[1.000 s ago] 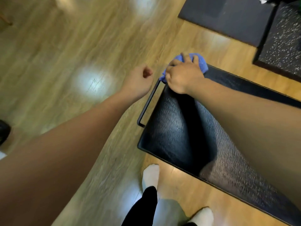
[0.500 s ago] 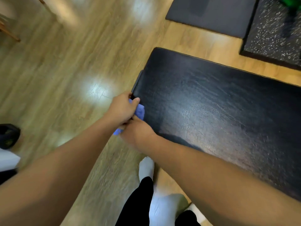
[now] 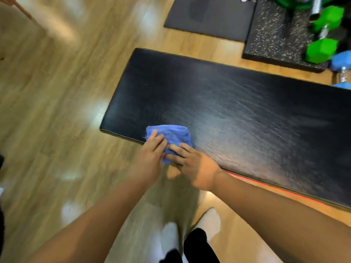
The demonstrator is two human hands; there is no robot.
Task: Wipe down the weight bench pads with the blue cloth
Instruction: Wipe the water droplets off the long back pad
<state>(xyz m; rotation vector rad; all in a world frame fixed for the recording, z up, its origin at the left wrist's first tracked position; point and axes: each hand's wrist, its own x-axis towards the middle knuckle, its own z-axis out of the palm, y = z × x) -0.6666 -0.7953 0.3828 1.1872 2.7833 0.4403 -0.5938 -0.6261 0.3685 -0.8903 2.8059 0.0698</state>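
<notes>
Light wood-plank floor (image 3: 57,103) all around, glossy, with pale patches of light on it. Up top lies a dark grey mat (image 3: 209,18), beside it a speckled black rubber mat (image 3: 273,35) carrying green dumbbells (image 3: 322,49).

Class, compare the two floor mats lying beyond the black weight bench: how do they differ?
The plain dark grey floor mat is smooth and uniform; the black rubber floor mat is white-speckled. The speckled one carries green dumbbells; the grey one's visible part is bare. Both lie flat on the wooden floor.
</notes>
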